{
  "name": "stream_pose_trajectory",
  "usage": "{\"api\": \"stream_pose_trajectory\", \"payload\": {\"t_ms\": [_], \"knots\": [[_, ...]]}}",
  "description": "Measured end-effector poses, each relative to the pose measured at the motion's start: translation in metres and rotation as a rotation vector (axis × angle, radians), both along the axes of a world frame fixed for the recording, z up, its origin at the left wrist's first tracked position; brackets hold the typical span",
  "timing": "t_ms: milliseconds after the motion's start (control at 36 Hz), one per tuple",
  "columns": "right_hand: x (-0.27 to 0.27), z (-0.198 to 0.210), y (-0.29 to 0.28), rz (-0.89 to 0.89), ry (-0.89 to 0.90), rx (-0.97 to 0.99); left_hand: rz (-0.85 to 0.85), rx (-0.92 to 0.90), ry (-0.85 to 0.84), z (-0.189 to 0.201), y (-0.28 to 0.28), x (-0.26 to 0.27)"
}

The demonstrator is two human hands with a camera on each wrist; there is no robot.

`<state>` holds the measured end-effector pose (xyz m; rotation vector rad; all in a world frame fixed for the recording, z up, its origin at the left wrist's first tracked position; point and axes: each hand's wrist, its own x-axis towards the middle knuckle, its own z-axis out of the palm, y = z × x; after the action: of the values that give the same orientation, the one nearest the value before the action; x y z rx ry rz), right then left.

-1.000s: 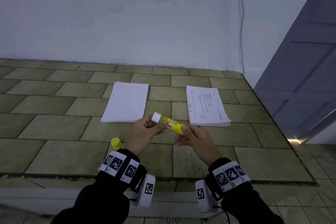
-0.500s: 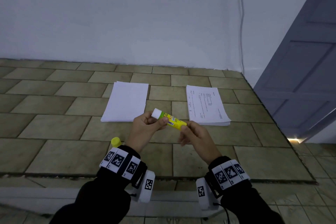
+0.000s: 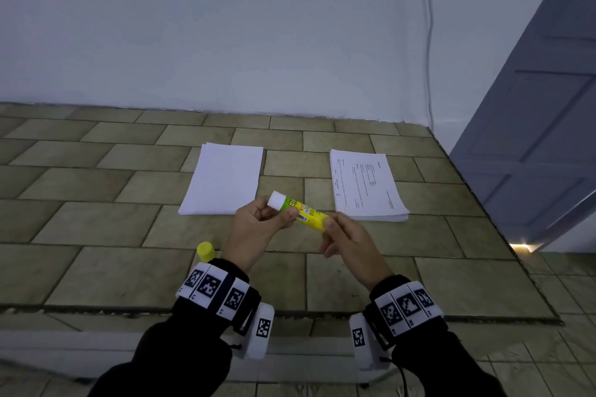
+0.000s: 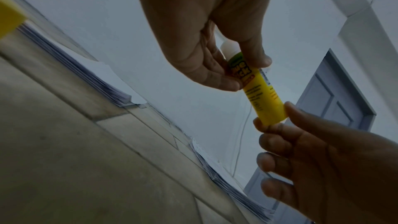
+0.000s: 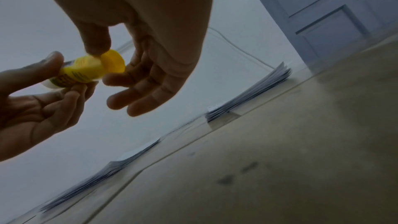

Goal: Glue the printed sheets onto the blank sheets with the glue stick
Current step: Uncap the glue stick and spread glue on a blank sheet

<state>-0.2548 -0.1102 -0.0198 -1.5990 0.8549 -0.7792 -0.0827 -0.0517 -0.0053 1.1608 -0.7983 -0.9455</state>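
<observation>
1. Raised a little since a second ago: glue stick (image 3: 298,210), its white tip now tilted higher toward the blank stack; both hands keep their hold on it.
2. Left hand (image 3: 258,229): grip closed on the upper barrel just below the white tip, thumb on one side and fingers on the other, as the left wrist view shows (image 4: 215,40).
3. Right hand (image 3: 346,242): grip pinching the yellow base end between thumb and forefinger; the other fingers are loosely spread beneath it in the right wrist view (image 5: 150,57).
4. Glue stick, location: held in the air above the tiled counter (image 3: 96,267), uncapped, lying slantwise between the two hands, in front of the gap between the paper stacks.
5. Yellow cap (image 3: 205,251): standing on the counter just left of the left wrist.
6. Blank sheets (image 3: 222,179): stacked on the counter, far left of the hands.
7. Printed sheets (image 3: 364,185): stacked on the counter, far right, well apart from the blank stack.
</observation>
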Motion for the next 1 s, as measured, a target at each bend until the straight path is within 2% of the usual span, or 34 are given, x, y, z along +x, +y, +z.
{"api": "stream_pose_trajectory", "payload": {"t_ms": [139,361,472,639,833,1000], "knots": [[0.004,0.005,0.001,0.016,-0.006,0.194,-0.040,0.015,-0.027,0.000,-0.002,-0.004],[-0.001,-0.001,-0.002,0.024,0.016,-0.040,0.024,0.009,-0.003,-0.001,-0.004,0.000],[0.000,0.003,-0.002,0.027,0.020,-0.032,0.002,0.015,0.008,-0.001,-0.004,0.000],[0.004,0.010,0.001,0.047,-0.023,0.157,-0.037,0.009,-0.029,0.000,-0.005,0.000],[0.000,0.005,-0.007,0.038,0.040,-0.007,0.057,-0.007,0.021,-0.003,-0.007,0.007],[-0.001,0.008,-0.006,0.069,0.026,0.023,0.020,0.025,0.047,-0.002,-0.005,0.003]]}}
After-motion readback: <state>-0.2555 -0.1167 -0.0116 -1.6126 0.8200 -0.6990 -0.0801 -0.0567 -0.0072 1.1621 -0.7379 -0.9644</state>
